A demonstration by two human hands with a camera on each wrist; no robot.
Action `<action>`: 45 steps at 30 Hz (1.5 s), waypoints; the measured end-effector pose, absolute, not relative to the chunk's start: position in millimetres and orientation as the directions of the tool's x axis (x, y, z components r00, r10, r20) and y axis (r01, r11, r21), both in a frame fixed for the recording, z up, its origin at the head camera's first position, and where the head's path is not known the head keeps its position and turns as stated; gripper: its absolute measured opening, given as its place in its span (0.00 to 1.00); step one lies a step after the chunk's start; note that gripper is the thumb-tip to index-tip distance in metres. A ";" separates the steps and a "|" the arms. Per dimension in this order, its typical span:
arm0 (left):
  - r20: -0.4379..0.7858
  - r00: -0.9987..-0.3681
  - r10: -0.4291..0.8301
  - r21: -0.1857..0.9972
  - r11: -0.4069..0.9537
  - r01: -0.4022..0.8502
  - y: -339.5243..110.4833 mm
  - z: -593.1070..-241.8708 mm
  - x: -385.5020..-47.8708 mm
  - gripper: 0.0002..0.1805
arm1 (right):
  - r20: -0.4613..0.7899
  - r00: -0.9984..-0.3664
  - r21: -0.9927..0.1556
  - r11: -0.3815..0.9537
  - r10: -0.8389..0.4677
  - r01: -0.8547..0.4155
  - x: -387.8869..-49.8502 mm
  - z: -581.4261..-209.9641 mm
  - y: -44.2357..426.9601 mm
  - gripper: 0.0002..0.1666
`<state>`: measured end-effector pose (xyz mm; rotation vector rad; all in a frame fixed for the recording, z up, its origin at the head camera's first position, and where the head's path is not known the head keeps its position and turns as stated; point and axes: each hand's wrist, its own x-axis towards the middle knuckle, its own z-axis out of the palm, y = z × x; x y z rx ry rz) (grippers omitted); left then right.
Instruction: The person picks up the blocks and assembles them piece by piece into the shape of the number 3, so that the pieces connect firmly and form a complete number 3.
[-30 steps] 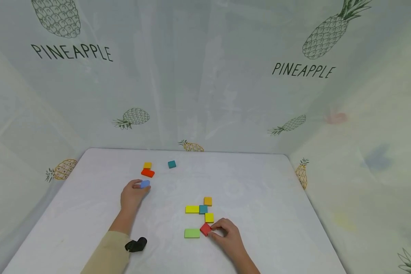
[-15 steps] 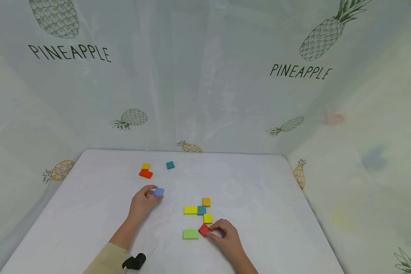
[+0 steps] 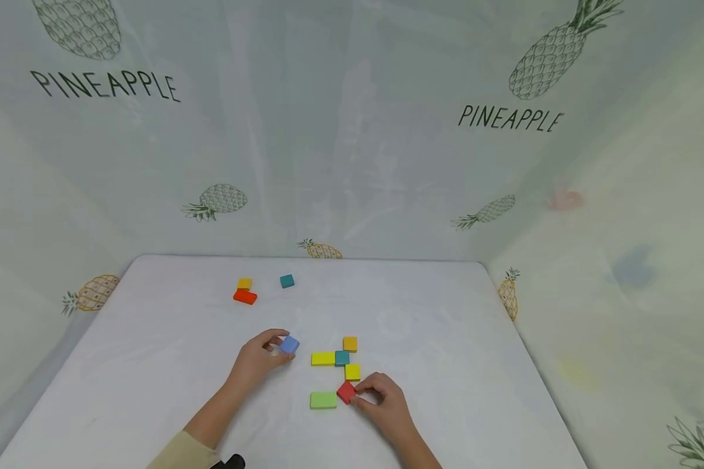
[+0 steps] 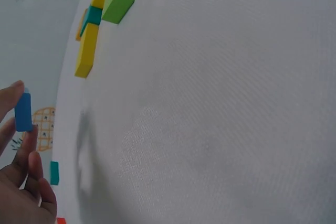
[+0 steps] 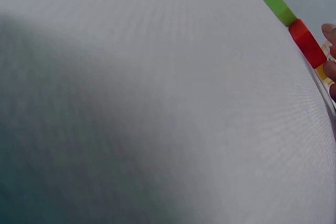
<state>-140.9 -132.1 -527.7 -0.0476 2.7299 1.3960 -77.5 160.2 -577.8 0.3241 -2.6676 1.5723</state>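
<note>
- Left grip [image 3: 258, 358], a bare hand: thumb and fingertips pinched close, spread only by the width of a blue block [image 3: 289, 344]. Block tilted; in the left wrist view it appears raised off the table [image 3: 446, 326].
- Right grip [image 3: 384, 402], also bare: thumb and forefinger bent to the near corner of a red block [image 3: 346, 392], little gap beyond the block itself. Block lies on the table, turned cornerwise, just left of this grip.
- Left of the red block, a light green block [image 3: 323, 400], long side crosswise; corners very close, contact hard to judge.
- Just beyond the right grip's fingertips, a small yellow block [image 3: 352, 372], near the red one's far corner.
- Farther out from the right grip, a teal block [image 3: 342, 358] touching the small yellow one near a corner; an orange block [image 3: 350, 344] sits at its far side.
- Between the left grip and that teal piece, a long yellow block [image 3: 323, 359], end against the teal.
- Well beyond the left grip: an orange-red block [image 3: 245, 296] touching an amber block [image 3: 244, 284]; a second teal block [image 3: 287, 281] apart, to their right.
- Behind the left grip, toward the person: beige sleeve [image 3: 183, 451], with a black object [image 3: 233, 462] beside it, partly cropped.
- Past the table's far edge, a pale pineapple-print curtain [image 3: 317, 130].
</note>
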 end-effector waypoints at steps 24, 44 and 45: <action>-0.160 -0.873 0.461 0.787 0.594 0.170 -134.3 -537.7 -123.3 0.23 | 0.129 -0.978 -0.851 0.488 -0.162 -0.193 -77.1 -578.8 160.2 0.10; -0.178 -0.766 0.618 0.772 0.570 0.281 -142.3 -542.9 -125.7 0.21 | 0.140 -0.974 -0.875 0.438 -0.177 -0.205 -78.4 -579.0 161.5 0.09; -0.178 -0.763 0.621 0.769 0.571 0.286 -142.3 -542.7 -125.5 0.21 | 0.140 -0.974 -0.875 0.438 -0.177 -0.206 -78.4 -579.1 161.5 0.09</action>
